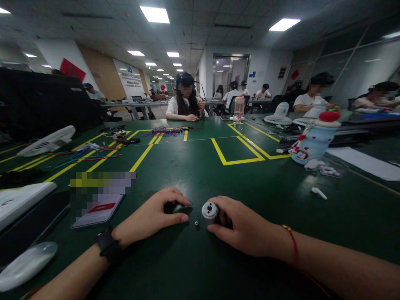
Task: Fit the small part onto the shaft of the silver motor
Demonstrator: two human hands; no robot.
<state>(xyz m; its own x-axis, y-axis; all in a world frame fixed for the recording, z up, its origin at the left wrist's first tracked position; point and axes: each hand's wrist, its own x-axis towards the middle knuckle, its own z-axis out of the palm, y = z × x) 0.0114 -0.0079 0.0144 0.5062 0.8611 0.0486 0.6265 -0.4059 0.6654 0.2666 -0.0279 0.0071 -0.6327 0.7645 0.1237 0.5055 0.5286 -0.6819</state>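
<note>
Small silver cylinder (209,211) with holed end face up, tiny ring (196,223) just beside it

- Left hand (152,216): bare, entering from 7 o'clock; forearm uncovered, no sleeve in view.
- Black wristband (108,246): broad, matte, worn at the left wrist.
- Right hand (242,227): bare, entering from 4 o'clock; forearm uncovered.
- Red cord bracelet (293,248): thin, with a small gold-coloured piece, at the right wrist.

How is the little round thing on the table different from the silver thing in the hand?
The tiny ring is far smaller than the silver cylinder. The ring lies loose on the green table, touched by no hand; the cylinder is gripped by the right hand. The cylinder's face shows dark holes; the ring is too small to make out. Both look round and metal.
</note>
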